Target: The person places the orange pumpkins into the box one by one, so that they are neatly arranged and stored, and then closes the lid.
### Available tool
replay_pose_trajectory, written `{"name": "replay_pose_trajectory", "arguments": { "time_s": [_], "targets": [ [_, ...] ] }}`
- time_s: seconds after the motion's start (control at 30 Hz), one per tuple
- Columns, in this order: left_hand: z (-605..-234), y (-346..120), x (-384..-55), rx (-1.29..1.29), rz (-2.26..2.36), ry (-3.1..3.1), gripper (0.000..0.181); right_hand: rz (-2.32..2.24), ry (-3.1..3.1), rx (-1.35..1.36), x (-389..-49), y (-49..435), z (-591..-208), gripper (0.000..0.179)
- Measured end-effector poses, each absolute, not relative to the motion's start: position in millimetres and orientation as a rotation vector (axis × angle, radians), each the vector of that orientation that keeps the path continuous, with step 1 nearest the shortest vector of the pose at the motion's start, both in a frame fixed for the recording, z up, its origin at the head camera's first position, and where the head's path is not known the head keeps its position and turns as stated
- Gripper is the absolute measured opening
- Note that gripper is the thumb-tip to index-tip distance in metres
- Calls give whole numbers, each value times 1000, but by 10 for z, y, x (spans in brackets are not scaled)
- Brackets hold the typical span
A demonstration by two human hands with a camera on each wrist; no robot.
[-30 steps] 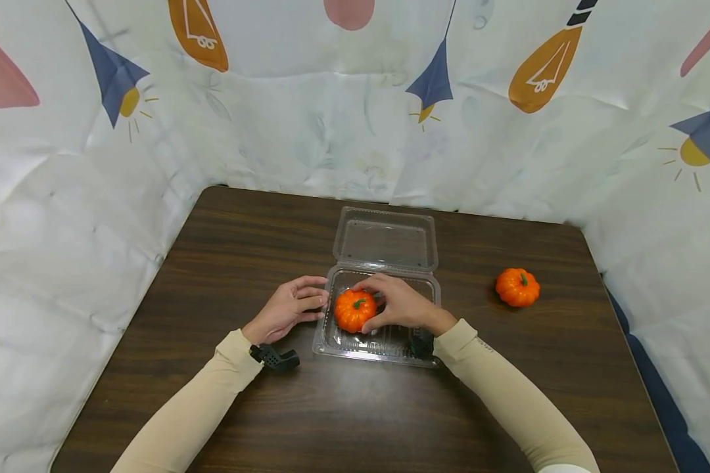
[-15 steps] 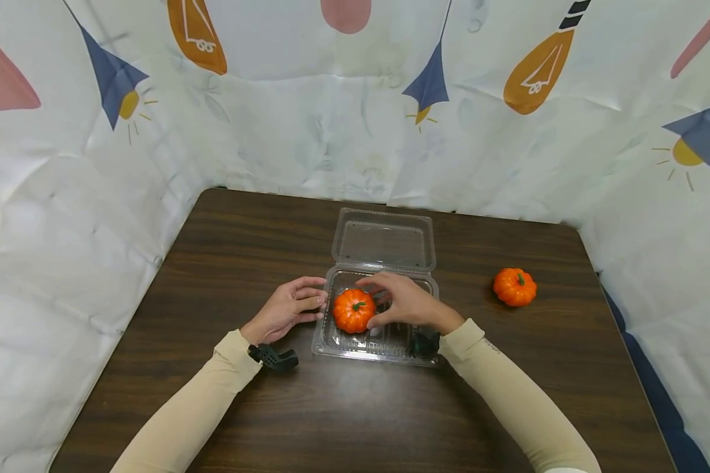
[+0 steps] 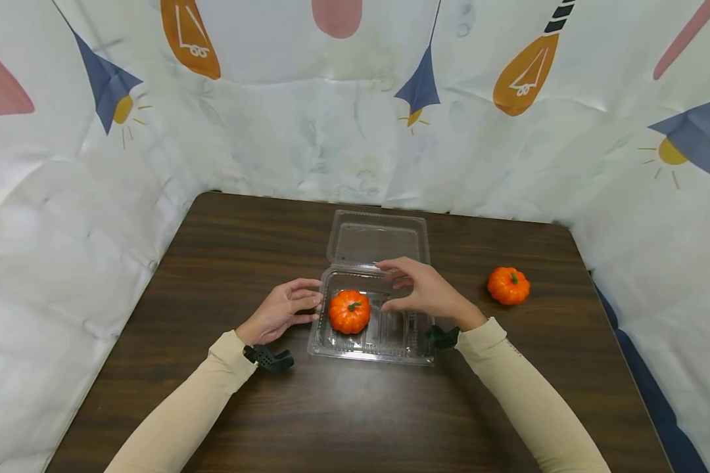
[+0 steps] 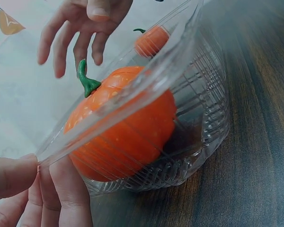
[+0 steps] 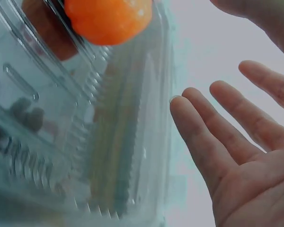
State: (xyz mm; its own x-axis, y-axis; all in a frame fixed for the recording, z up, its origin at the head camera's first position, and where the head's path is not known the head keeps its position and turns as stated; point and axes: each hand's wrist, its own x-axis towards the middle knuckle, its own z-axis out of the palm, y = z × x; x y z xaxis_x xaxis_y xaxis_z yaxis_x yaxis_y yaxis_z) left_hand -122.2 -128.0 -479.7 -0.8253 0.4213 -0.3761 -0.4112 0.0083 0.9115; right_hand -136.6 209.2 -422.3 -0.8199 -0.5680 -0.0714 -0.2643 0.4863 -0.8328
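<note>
A clear plastic clamshell container (image 3: 393,341) lies on the table with its lid (image 3: 378,238) folded back. One small orange pumpkin (image 3: 349,313) with a green stem sits in the left part of its base. My left hand (image 3: 279,311) is at the container's left edge; in the left wrist view, its thumb and fingers (image 4: 68,191) pinch the rim. Above the right part of the base hovers my right hand (image 3: 428,290), fingers spread and holding nothing. The right wrist view shows this hand's fingers (image 5: 199,132) apart from the pumpkin.
A second orange pumpkin (image 3: 509,286) rests on the dark wooden table (image 3: 260,236), right of the container. White patterned fabric (image 3: 307,131) hangs behind the table and at both sides.
My right hand has let go of the pumpkin in the container and moved up and to the right. The left hand stays at the rim. The head view has shifted slightly.
</note>
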Motion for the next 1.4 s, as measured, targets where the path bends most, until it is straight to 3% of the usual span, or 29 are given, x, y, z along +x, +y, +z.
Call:
{"name": "replay_pose_trajectory", "arguments": {
  "time_s": [1.4],
  "targets": [
    [-4798,-1302,-1232,29,1846,1728,57,-1423,2840,-316,-1100,3354,-3956,65]
  ]
}}
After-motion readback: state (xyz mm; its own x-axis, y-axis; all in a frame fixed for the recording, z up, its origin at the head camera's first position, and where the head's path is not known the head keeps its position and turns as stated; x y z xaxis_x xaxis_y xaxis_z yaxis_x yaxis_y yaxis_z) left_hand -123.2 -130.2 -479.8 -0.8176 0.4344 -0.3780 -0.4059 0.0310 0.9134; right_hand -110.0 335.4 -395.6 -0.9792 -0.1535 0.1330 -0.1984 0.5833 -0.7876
